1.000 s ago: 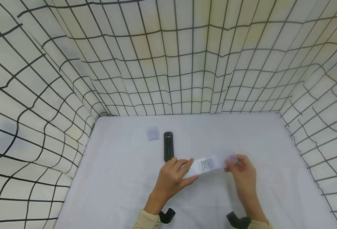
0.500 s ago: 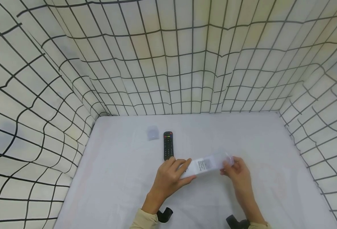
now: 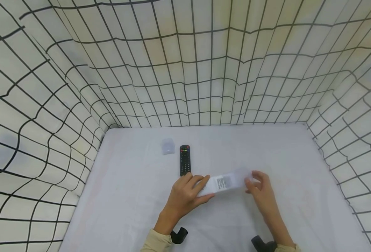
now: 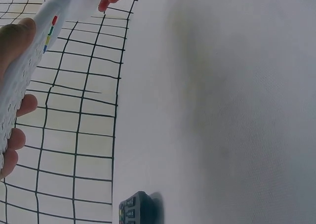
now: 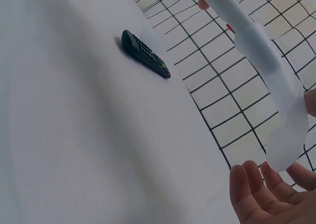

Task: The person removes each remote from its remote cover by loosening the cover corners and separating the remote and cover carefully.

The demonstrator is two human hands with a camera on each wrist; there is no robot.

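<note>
My left hand (image 3: 185,196) grips a white remote control (image 4: 24,71); its coloured buttons show in the left wrist view. A clear plastic sleeve (image 5: 269,61) covers the remote's far end and extends past it to the right. In the head view, a printed label (image 3: 223,182) shows on the upper side. My right hand (image 3: 262,192) holds the sleeve's loose end, thumb and fingers curled about it. The right wrist view shows that end drooping between the thumb and fingertips. Remote and sleeve are held up over the white table (image 3: 125,203).
A black remote control (image 3: 185,160) lies just beyond my left hand. To its left is a small clear plastic packet (image 3: 168,146). A white wall with a black grid (image 3: 204,77) closes off the back and both sides of the table.
Both hands have shifted slightly left with the white remote and sleeve. The right fingers have moved along the sleeve's loose end and spread a little. The black remote stays put.
</note>
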